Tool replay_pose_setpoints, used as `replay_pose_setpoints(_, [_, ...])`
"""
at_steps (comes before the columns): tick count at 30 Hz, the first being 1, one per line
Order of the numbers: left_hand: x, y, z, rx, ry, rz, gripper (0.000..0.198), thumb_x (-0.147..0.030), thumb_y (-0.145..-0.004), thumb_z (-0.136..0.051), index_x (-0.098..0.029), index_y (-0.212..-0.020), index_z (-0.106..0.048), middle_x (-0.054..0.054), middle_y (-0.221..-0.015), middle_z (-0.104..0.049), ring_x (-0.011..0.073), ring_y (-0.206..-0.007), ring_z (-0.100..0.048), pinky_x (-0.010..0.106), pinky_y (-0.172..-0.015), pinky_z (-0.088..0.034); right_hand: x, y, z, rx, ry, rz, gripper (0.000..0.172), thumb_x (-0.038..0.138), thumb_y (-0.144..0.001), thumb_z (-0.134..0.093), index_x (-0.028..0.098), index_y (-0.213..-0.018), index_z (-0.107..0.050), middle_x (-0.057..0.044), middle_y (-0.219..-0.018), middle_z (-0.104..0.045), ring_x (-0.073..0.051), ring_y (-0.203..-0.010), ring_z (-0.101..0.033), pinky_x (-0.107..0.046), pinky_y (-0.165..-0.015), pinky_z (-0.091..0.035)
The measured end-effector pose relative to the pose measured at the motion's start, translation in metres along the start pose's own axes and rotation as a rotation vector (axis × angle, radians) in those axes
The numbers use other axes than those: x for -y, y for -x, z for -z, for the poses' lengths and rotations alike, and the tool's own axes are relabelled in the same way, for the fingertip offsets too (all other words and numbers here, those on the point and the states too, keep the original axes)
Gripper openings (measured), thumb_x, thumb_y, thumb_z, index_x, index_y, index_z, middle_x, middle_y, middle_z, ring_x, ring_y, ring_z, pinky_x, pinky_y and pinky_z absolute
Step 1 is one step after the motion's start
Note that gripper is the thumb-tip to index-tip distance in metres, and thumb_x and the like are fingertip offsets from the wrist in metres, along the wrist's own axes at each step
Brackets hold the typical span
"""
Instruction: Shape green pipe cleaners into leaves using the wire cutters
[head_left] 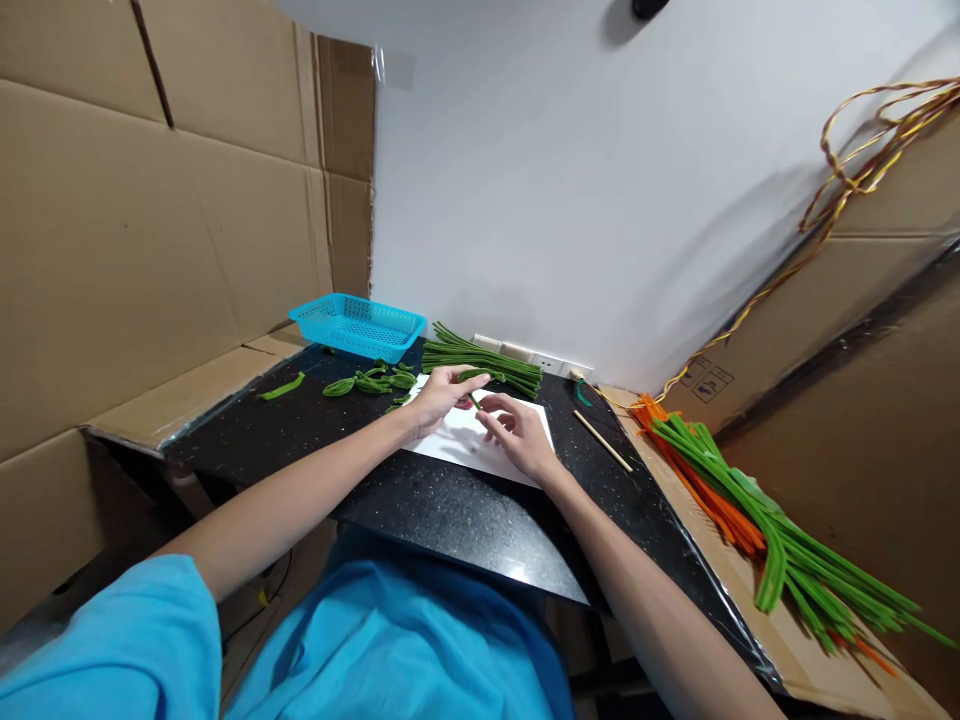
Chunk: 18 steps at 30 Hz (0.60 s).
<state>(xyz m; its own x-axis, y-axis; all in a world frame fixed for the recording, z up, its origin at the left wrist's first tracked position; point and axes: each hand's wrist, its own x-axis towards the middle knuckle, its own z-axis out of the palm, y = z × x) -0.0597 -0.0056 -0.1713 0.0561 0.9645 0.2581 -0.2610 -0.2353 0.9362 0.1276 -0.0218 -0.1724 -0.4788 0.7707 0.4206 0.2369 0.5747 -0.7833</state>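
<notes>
My left hand (pixel 439 402) is closed in a pinch on a short green pipe cleaner (pixel 475 402) above a white sheet of paper (pixel 457 447). Curled fingers of my right hand (pixel 519 437) meet the lower end of the same stem, thumb and forefinger close together. Part of the stem is hidden behind the fingers. Just past the hands lies a bundle of dark green pipe cleaners (pixel 480 352). Left of the paper are several leaf-shaped loops (pixel 367 382) bent from green pipe cleaner.
A blue plastic basket (pixel 360 338) stands at the back left, with a light green strip (pixel 283 387) before it. A thin wooden stick (pixel 602 440) lies right of the paper. Bright green stems (pixel 780 530) and orange stems (pixel 712 500) rest on cardboard. A power strip (pixel 551 364) lines the wall.
</notes>
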Motion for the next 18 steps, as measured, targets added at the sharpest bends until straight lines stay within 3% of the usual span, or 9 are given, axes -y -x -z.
replay_pose_setpoints(5, [0.003,0.002,-0.003,0.014,-0.031,-0.024,0.039,-0.05,-0.078,-0.087,-0.014,-0.091,-0.076,-0.001,-0.072,-0.063,0.0084,-0.058,-0.053,0.024,-0.059,-0.043,0.004,-0.004,-0.002,-0.075,-0.152,-0.005,0.034,0.053,-0.09,-0.076,0.02,-0.098,-0.074,-0.005,-0.081,-0.074,-0.017,-0.06,-0.068,-0.029,-0.052,-0.055])
replay_pose_setpoints(11, [0.003,-0.002,0.003,0.03,-0.133,-0.033,0.041,-0.053,-0.085,-0.082,-0.014,-0.095,-0.081,0.004,-0.076,-0.068,0.0105,-0.063,-0.057,0.023,-0.058,-0.044,-0.002,-0.008,0.011,-0.265,-0.232,-0.035,0.032,0.047,-0.081,-0.085,0.018,-0.088,-0.076,-0.005,-0.075,-0.072,-0.017,-0.057,-0.066,-0.031,-0.049,-0.058])
replay_pose_setpoints(14, [0.002,-0.001,0.003,0.1,-0.191,-0.02,0.041,-0.053,-0.083,-0.084,-0.013,-0.093,-0.082,0.003,-0.066,-0.065,0.0119,-0.06,-0.059,0.022,-0.053,-0.042,0.001,-0.009,0.016,-0.321,-0.288,-0.059,0.032,0.046,-0.078,-0.088,0.018,-0.088,-0.075,-0.004,-0.073,-0.071,-0.019,-0.06,-0.068,-0.032,-0.051,-0.06])
replay_pose_setpoints(18, [-0.001,0.005,-0.002,0.236,-0.239,0.04,0.051,-0.061,-0.08,-0.085,-0.01,-0.084,-0.078,0.011,-0.081,-0.075,0.0176,-0.063,-0.07,0.025,-0.052,-0.05,0.003,-0.009,0.02,-0.315,-0.3,-0.053,0.035,0.047,-0.078,-0.087,0.019,-0.093,-0.074,-0.004,-0.077,-0.072,-0.02,-0.065,-0.071,-0.033,-0.055,-0.062])
